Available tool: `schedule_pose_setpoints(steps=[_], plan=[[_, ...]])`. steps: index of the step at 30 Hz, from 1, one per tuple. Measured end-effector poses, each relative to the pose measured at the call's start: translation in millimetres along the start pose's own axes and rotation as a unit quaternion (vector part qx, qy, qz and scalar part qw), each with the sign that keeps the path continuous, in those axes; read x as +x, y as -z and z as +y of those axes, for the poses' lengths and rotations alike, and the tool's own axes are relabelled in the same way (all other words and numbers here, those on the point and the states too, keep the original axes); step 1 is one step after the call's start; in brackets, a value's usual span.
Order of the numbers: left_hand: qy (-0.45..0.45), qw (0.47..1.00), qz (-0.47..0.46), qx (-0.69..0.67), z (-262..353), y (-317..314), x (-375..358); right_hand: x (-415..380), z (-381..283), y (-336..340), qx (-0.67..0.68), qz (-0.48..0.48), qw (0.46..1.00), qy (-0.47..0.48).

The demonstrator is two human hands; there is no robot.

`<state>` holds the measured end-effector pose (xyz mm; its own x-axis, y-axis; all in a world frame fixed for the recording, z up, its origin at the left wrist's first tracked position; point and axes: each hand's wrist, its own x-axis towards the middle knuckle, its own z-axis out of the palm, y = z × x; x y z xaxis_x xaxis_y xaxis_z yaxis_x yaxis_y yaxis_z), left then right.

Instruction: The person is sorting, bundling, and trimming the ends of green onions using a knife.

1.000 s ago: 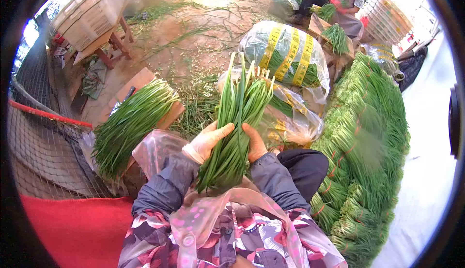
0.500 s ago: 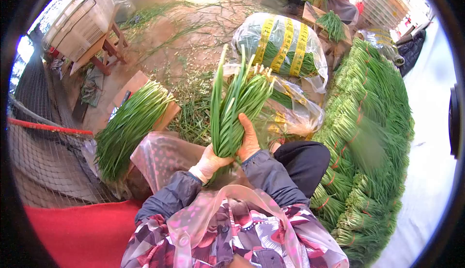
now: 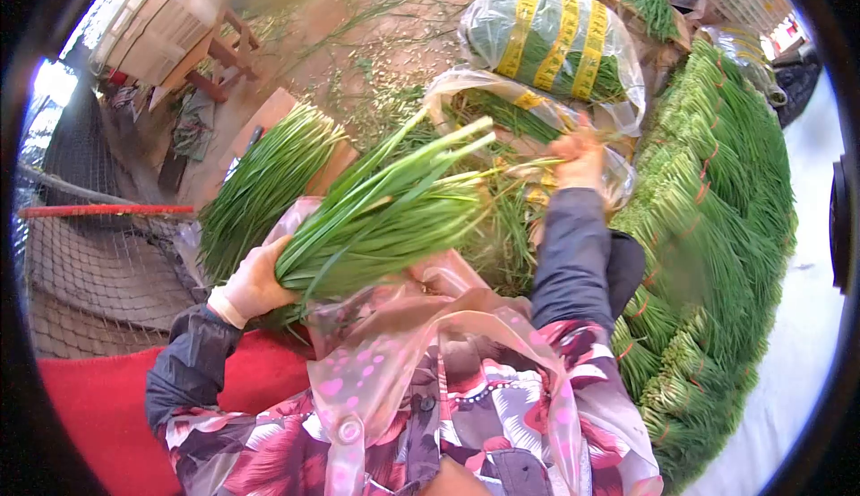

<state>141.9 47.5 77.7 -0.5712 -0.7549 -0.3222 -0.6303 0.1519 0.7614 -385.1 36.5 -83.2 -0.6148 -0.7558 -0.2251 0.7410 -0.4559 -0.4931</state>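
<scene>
My left hand (image 3: pixel 260 283), in a pale glove, is closed round the leafy end of a bunch of long green stalks (image 3: pixel 385 218). The bunch lies tilted over my lap, its pale cut ends pointing right. My right hand (image 3: pixel 580 157) is out to the right, blurred, with its fingers closed on a few thin yellowish stalks (image 3: pixel 528 165) at the bunch's end. Beside my left hand, a loose pile of green stalks (image 3: pixel 269 173) rests on a board (image 3: pixel 279 102) with a dark-handled tool (image 3: pixel 255 136).
A taped clear bag of greens (image 3: pixel 551 39) stands ahead, with an open plastic bag (image 3: pixel 457 84) before it. Tied bundles (image 3: pixel 717 191) are stacked at the right. A white crate (image 3: pixel 166 21) sits on a wooden stool (image 3: pixel 202 61). Netting (image 3: pixel 107 272) hangs at the left.
The bunch has tipped from upright to slanting right. My left hand moved left with it; my right hand let go of its middle and moved right to the thin stalks. The view has shifted.
</scene>
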Motion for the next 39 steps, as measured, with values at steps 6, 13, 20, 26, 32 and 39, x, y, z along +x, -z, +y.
schedule_pose_setpoints(steps=[6, 13, 20, 26, 32, 39], plan=[[0.070, 0.982, 0.045, -0.170, -40.1, -25.7, -11.2, -104.6, 74.7, -70.7, -0.569, -0.342, 0.746, -0.060], [0.081, 0.966, 0.096, -0.226, -83.9, -42.5, -28.4, -142.2, 147.2, -71.5, -0.582, -0.504, 0.625, -0.128], [0.113, 0.983, 0.074, 0.126, -53.8, -29.4, -24.2, -136.9, 158.3, -77.6, -0.604, -0.398, 0.626, -0.291], [0.082, 0.988, 0.059, -0.116, -127.7, -50.4, -25.9, -98.4, 183.1, -50.3, -0.749, -0.262, 0.599, 0.109], [0.128, 0.882, 0.084, -0.445, -118.6, -40.8, -51.3, 19.5, 92.1, 61.2, -0.855, -0.097, 0.505, 0.063], [0.218, 0.857, 0.018, -0.467, -109.7, -44.4, -51.8, -91.4, 138.5, -15.2, -0.675, -0.369, 0.573, -0.282]])
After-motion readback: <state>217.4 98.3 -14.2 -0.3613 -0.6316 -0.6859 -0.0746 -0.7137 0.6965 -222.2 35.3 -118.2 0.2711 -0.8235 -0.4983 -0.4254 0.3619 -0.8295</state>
